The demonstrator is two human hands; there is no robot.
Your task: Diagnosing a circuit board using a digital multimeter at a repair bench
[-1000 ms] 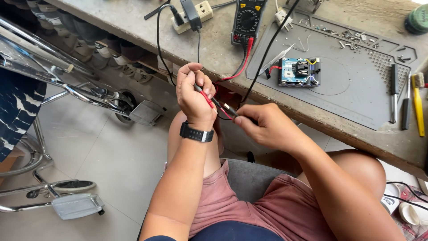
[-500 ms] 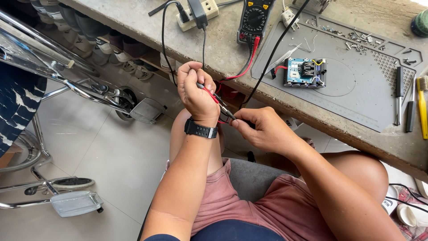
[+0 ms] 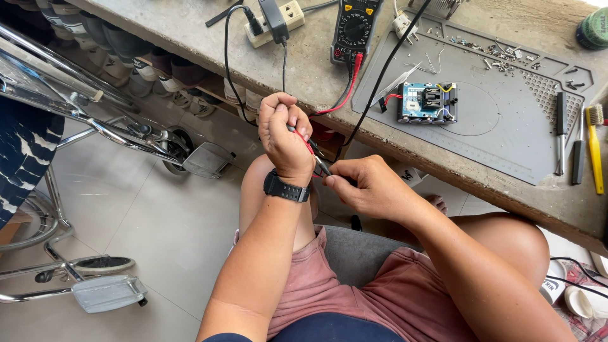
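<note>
My left hand (image 3: 285,134), with a black watch at the wrist, is fisted around a red multimeter probe (image 3: 306,145). Its red lead (image 3: 342,90) runs up to the black multimeter (image 3: 356,29) on the bench. My right hand (image 3: 367,187) pinches the black probe (image 3: 322,164) by its tip end, right against the left hand. The black lead (image 3: 380,79) climbs over the bench edge. Both hands hover above my lap, in front of the bench. A blue circuit board (image 3: 427,102) with wires lies on the grey work mat (image 3: 506,130).
A power strip (image 3: 275,22) with a plugged adapter sits on the concrete bench (image 3: 190,28). Screwdrivers (image 3: 562,130) and a yellow brush (image 3: 595,149) lie at the mat's right. A wheelchair frame with footrests (image 3: 206,159) stands on the tiled floor at left. Shoes line the shelf under the bench.
The hands have stayed together on the probes with only small shifts. The camera view has drifted slightly, so the bench items sit a little further right and lower.
</note>
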